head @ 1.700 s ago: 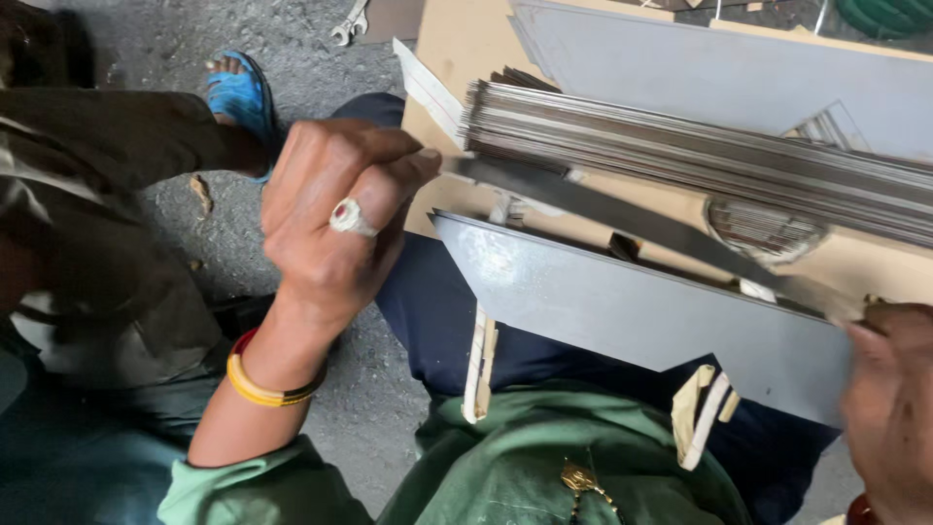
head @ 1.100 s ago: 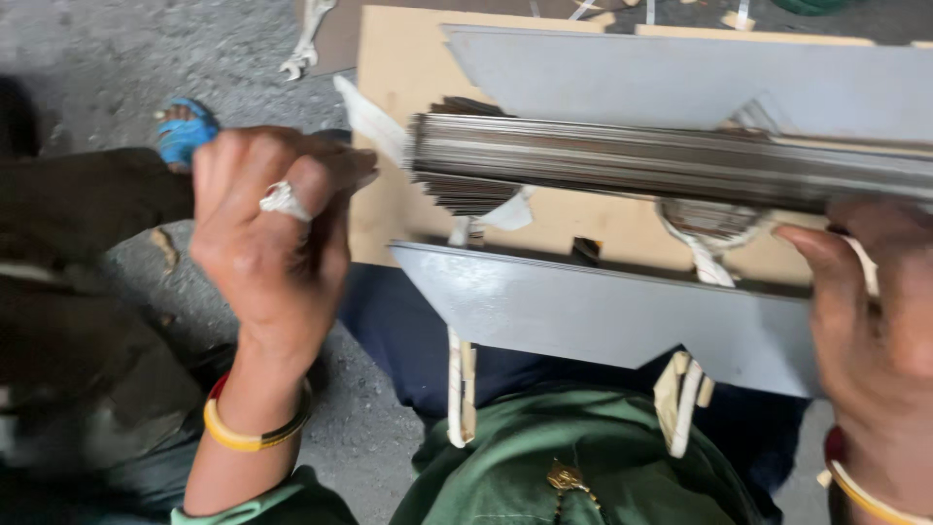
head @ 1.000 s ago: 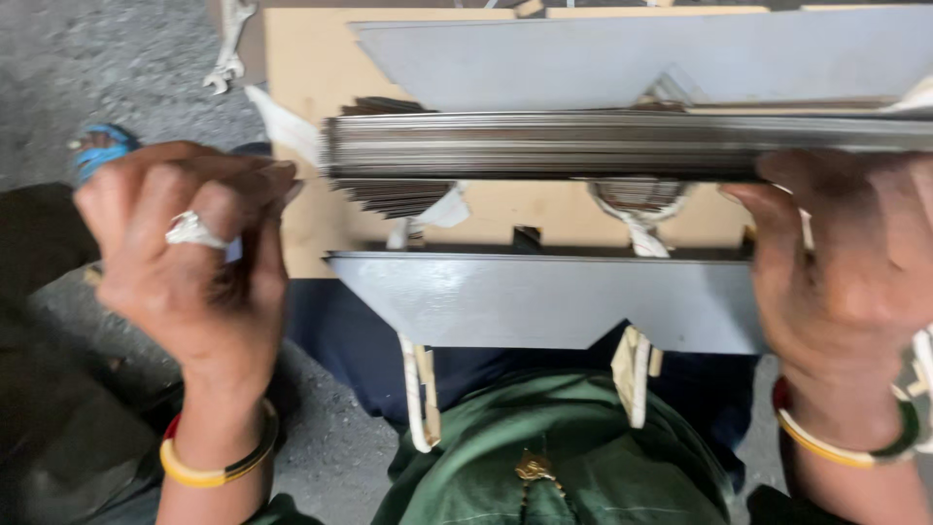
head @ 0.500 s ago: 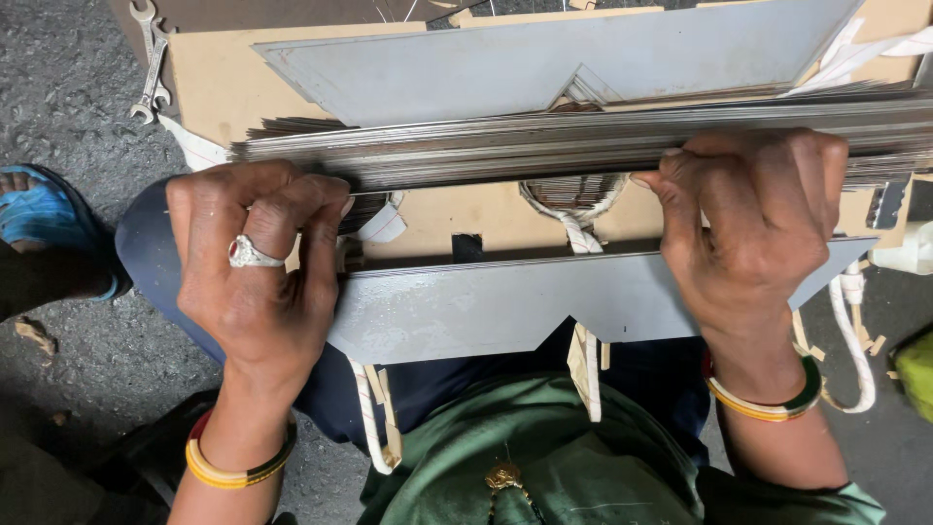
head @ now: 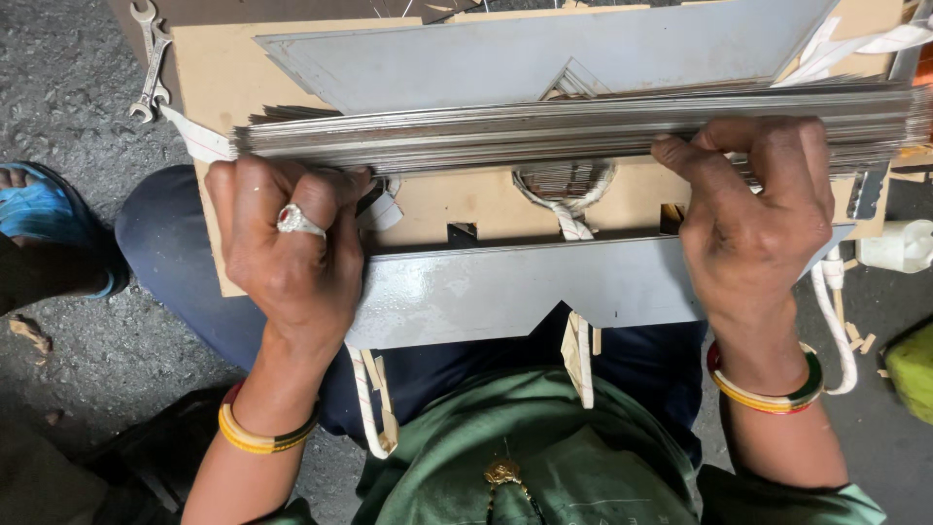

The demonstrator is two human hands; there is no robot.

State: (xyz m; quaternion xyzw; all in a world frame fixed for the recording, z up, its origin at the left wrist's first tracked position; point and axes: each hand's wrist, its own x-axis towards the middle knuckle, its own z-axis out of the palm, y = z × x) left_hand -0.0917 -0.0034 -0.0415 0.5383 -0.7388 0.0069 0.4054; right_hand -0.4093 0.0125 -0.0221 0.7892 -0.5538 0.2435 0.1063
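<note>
**Greys, tan, green**

Stack of metal strips (head: 583,131) silver-grey, fine lined edges. Metal plate (head: 505,292) plain grey. Board (head: 219,78) tan. Ring (head: 294,222) silver, red stone. Bangles (head: 255,439) yellow with green and red. Shirt (head: 525,457) green. Sandal (head: 44,209) blue.

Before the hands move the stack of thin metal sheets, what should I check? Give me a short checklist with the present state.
1. Left hand grips the stack of thin metal sheets at its left end: ok.
2. Right hand grips near its right end: ok.
3. Sheet edges flush: not ok, the left end fans out.
4. White tape loop under the stack free: cannot tell.
5. Grey metal plate lies flat on the lap: ok.
6. Spanners lie apart from the stack: ok.
</note>
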